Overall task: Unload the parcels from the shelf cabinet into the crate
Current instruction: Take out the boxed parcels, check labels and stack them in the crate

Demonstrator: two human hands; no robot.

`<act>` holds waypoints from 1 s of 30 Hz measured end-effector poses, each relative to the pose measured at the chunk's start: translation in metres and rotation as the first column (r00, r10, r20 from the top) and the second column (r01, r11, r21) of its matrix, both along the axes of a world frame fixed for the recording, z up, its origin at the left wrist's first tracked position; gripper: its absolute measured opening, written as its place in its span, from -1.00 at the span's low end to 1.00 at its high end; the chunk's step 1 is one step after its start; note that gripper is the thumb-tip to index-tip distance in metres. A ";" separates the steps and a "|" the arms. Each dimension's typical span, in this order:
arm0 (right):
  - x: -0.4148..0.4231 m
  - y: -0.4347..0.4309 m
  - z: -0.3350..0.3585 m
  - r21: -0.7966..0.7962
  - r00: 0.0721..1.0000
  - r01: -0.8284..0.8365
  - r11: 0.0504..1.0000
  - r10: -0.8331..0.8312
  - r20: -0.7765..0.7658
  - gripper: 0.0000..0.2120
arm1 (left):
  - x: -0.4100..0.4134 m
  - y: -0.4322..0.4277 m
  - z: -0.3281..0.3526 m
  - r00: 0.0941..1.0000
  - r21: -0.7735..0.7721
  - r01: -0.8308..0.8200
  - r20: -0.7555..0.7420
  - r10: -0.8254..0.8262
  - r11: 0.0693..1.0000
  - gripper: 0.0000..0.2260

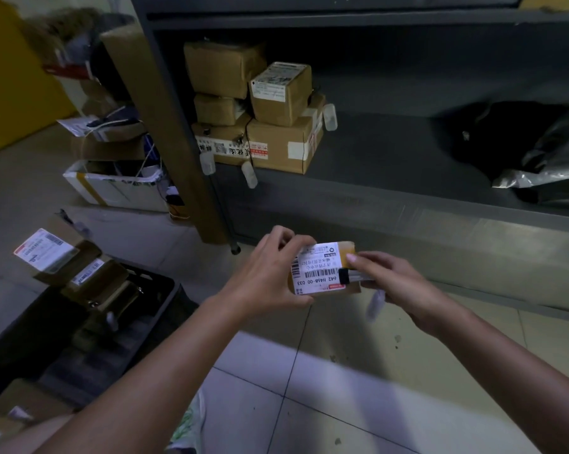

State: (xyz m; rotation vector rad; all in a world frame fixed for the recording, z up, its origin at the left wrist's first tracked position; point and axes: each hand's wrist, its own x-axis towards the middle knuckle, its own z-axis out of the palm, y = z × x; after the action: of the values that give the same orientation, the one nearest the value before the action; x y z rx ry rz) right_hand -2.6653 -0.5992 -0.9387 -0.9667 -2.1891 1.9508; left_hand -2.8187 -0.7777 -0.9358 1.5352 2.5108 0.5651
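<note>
A small labelled parcel (321,273) is held in mid-air before the shelf cabinet (375,204).
At the left, the dark crate (167,298) contains brown parcels (90,276). The left hand (270,273) grips the small labelled parcel's left end and the right hand (386,280) pinches its right end. Stacked boxes (260,109) sit on the shelf behind.
</note>
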 end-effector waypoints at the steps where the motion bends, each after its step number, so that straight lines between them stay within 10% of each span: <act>1: 0.000 0.000 -0.002 -0.030 1.000 -0.012 0.999 0.012 0.011 -0.37 | 0.000 0.000 0.001 1.000 0.016 0.006 0.011 -0.006 1.000 -0.25; 9: -0.005 -0.002 -0.012 -0.429 0.973 0.157 0.890 -0.213 -0.087 -0.19 | 0.002 0.006 0.006 0.959 0.094 -0.163 0.251 0.135 0.982 -0.12; 13: -0.008 -0.001 -0.012 -0.564 0.948 0.129 0.816 -0.269 -0.173 -0.24 | 0.000 0.014 0.015 0.623 -0.012 -0.455 0.710 0.328 0.890 -0.17; 17: -0.009 -0.013 -0.009 -0.506 0.972 0.101 0.857 -0.193 -0.133 -0.38 | 0.002 0.017 0.010 0.287 -0.175 -0.340 0.916 0.279 0.924 -0.44; 24: -0.004 -0.021 -0.011 -0.436 0.997 0.033 0.899 -0.062 -0.054 -0.33 | 0.004 0.018 0.001 0.262 -0.065 -0.302 0.953 0.149 0.951 -0.33; 30: -0.002 -0.013 -0.004 -0.305 0.999 -0.034 0.952 0.032 -0.013 -0.30 | -0.004 0.012 0.007 0.222 -0.017 -0.371 0.969 0.106 0.929 -0.64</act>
State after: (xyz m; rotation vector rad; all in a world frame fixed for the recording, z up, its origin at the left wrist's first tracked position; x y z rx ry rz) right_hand -2.6676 -0.6120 -0.9425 -0.9571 -1.9461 2.3530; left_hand -2.8228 -0.7653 -0.9292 0.3935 1.6153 1.3612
